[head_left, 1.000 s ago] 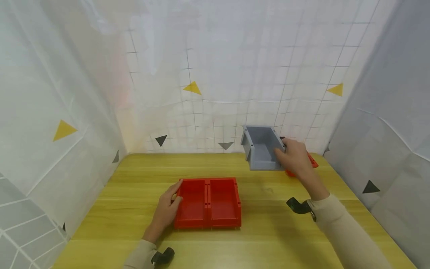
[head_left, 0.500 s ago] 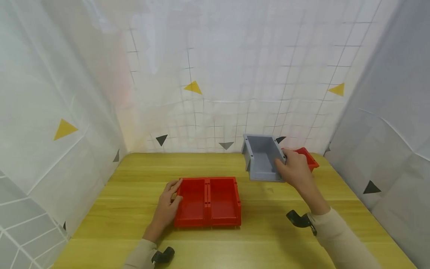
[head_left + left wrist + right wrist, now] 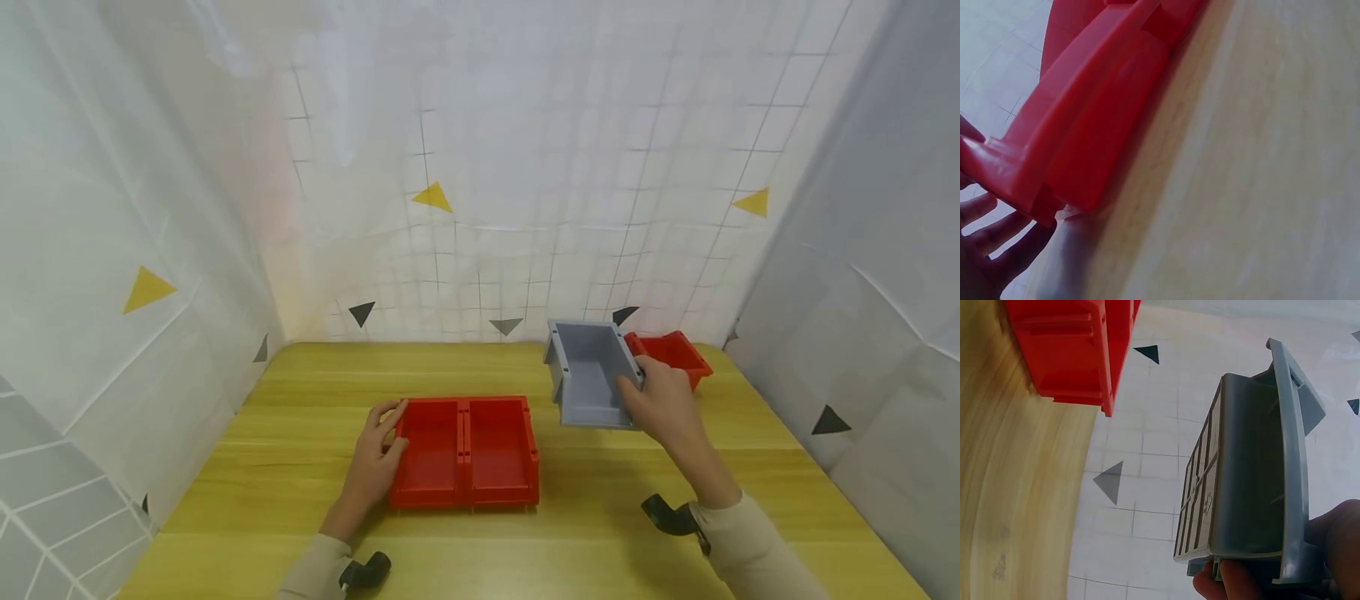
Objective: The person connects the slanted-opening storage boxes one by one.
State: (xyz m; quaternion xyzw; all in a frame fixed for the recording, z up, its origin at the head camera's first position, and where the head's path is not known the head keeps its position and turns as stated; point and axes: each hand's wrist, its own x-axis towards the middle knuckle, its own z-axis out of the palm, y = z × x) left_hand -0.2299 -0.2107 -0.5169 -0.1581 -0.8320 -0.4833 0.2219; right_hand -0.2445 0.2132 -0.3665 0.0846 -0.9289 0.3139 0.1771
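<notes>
Two red plastic storage bins stand side by side on the table, a left red bin (image 3: 429, 454) and a right red bin (image 3: 498, 450). My left hand (image 3: 369, 462) grips the left bin's outer side wall, thumb at the rim; in the left wrist view its fingers (image 3: 1007, 240) reach round the bin's edge. A grey storage bin (image 3: 591, 375) is held in the air by my right hand (image 3: 666, 408), right of and beyond the red pair. The thumb is inside its right wall. The right wrist view shows the grey bin's ribbed underside (image 3: 1200, 481), off the table.
Another red bin (image 3: 672, 354) sits at the table's back right corner, partly behind my right hand. White sheets with printed triangles and grid lines close off the back and sides of the wooden table (image 3: 315, 375).
The grey bin has come down and slightly toward me in my right hand, uncovering more of the red bin behind. My left hand and the two red bins have stayed in place.
</notes>
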